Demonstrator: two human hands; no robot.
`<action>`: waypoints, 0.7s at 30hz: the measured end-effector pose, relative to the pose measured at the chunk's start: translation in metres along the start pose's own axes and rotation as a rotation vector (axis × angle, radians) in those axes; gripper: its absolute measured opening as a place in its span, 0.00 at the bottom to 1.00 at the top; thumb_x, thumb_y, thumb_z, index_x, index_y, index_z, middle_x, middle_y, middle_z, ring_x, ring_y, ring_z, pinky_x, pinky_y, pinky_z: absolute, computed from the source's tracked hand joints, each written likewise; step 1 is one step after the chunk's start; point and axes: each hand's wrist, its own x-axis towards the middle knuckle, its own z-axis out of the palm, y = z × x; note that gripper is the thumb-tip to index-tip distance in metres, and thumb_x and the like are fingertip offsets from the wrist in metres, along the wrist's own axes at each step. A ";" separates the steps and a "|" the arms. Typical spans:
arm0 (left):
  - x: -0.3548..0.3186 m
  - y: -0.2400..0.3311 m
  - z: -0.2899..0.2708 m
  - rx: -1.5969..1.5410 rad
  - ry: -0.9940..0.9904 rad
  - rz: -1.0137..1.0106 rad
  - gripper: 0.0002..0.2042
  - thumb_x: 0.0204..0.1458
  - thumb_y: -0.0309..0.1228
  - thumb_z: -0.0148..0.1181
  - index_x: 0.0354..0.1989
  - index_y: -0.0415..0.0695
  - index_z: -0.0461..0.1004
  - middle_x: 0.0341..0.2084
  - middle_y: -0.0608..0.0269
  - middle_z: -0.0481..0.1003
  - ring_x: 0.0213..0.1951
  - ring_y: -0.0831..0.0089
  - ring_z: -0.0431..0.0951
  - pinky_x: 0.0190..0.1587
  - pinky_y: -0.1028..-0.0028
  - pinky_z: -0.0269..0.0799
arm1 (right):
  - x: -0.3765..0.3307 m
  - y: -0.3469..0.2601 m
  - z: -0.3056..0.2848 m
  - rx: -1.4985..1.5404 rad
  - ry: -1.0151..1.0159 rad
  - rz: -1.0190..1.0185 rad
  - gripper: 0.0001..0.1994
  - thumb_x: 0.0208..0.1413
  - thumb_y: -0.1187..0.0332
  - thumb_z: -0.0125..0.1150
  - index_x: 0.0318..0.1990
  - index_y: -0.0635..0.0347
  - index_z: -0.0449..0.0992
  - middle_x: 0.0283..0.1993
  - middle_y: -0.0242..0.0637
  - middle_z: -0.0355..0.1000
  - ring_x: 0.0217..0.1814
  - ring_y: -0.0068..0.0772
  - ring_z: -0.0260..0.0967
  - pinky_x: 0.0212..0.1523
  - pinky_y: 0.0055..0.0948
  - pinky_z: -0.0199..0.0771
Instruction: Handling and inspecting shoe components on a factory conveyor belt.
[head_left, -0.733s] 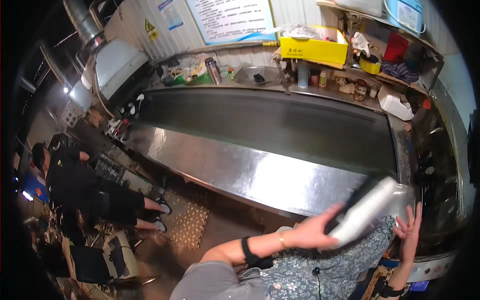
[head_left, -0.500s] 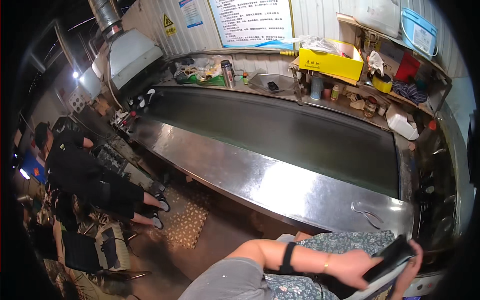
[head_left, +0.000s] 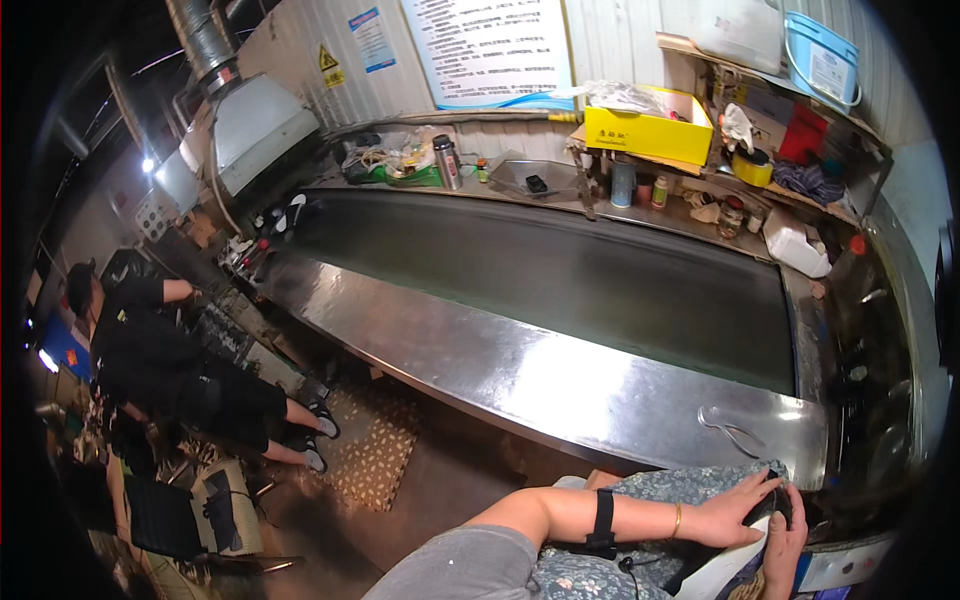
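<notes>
At the lower right, in front of the steel ledge's near end, both of my hands meet at a black item with a white flat panel [head_left: 725, 570]. Its kind cannot be made out, and much of it is covered. My left hand [head_left: 725, 515] lies over its upper part with fingers closed on the edge. My right hand [head_left: 787, 540] wraps the item's right side, fingers up. Under my arm spreads a dark floral cloth [head_left: 650, 487]. A curved metal hand tool [head_left: 735, 432], perhaps pliers, lies on the ledge just beyond my hands.
The steel ledge [head_left: 460, 350] borders a long dark belt-like surface [head_left: 560, 270]. Along its far side stand a thermos [head_left: 447, 163], a yellow box [head_left: 650, 135] and a white jug [head_left: 795, 243]. A person in black [head_left: 165, 345] stands at the left, near a chair [head_left: 165, 520].
My hands have come closer together and shifted slightly down on the item. The black part now shows less, the white panel more. The person's arm at the left reaches further out.
</notes>
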 end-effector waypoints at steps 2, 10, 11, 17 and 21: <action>0.000 -0.001 0.001 0.064 0.057 0.027 0.42 0.50 0.32 0.62 0.72 0.41 0.45 0.73 0.41 0.37 0.74 0.46 0.38 0.73 0.57 0.42 | -0.020 -0.013 0.013 -0.210 0.167 -0.014 0.28 0.64 0.58 0.51 0.63 0.72 0.63 0.61 0.52 0.66 0.63 0.41 0.64 0.64 0.35 0.61; 0.041 -0.012 0.022 -0.073 0.193 0.516 0.29 0.43 0.24 0.62 0.58 0.41 0.64 0.56 0.48 0.65 0.60 0.50 0.63 0.64 0.59 0.59 | -0.093 0.044 0.026 0.310 0.456 0.308 0.18 0.66 0.64 0.47 0.53 0.71 0.71 0.44 0.45 0.75 0.43 0.33 0.72 0.45 0.30 0.73; 0.041 -0.001 0.014 -0.080 0.168 0.467 0.28 0.44 0.25 0.63 0.57 0.42 0.65 0.56 0.49 0.66 0.59 0.51 0.65 0.62 0.61 0.61 | -0.101 0.058 0.023 0.320 0.540 0.343 0.16 0.66 0.64 0.47 0.50 0.70 0.72 0.40 0.42 0.75 0.38 0.31 0.72 0.41 0.29 0.73; 0.012 -0.014 -0.008 -0.038 0.010 0.132 0.30 0.49 0.29 0.68 0.60 0.42 0.63 0.53 0.55 0.68 0.55 0.65 0.70 0.59 0.67 0.65 | -0.062 0.044 0.057 1.062 0.461 0.753 0.27 0.69 0.50 0.41 0.61 0.65 0.69 0.54 0.39 0.74 0.52 0.30 0.72 0.55 0.29 0.70; 0.026 -0.016 -0.001 -0.152 -0.060 0.104 0.29 0.51 0.28 0.67 0.61 0.39 0.61 0.51 0.58 0.68 0.53 0.72 0.68 0.58 0.71 0.65 | -0.084 0.060 0.063 0.396 0.313 0.445 0.27 0.69 0.51 0.42 0.62 0.66 0.66 0.58 0.45 0.72 0.58 0.39 0.71 0.58 0.32 0.68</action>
